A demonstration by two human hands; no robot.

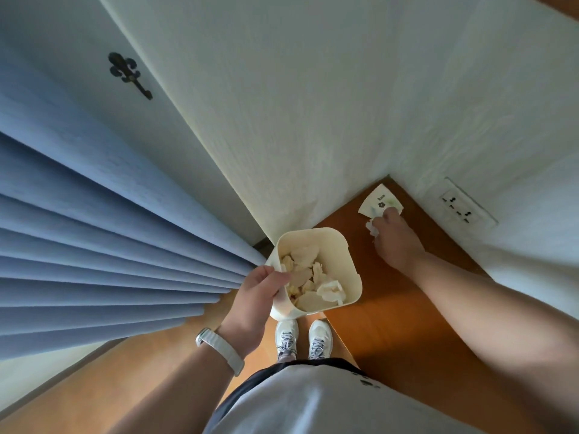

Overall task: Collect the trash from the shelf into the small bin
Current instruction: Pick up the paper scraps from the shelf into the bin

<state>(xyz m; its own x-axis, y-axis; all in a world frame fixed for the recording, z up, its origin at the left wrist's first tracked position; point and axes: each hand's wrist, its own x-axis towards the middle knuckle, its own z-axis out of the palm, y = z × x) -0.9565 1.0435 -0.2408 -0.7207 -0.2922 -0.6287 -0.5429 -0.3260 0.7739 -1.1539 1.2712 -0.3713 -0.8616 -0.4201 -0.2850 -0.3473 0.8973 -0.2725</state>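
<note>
My left hand (260, 292) grips the near rim of a small cream bin (340, 245), held in the air beside the shelf edge; several crumpled white tissues (316, 283) lie inside it. My right hand (396, 242) reaches across the brown wooden shelf (407, 308) toward its far corner, its fingers curled around a crumpled white tissue (371, 228). Its fingertips touch a flat white paper packet (377, 198) printed with a dark flower, which lies in the corner against the wall.
White walls meet at the shelf's far corner, with a wall socket (460, 208) on the right one. Blue curtain folds (94, 245) hang at left, under a dark metal tieback hook (128, 73). My white shoes (302, 339) stand on the wooden floor below.
</note>
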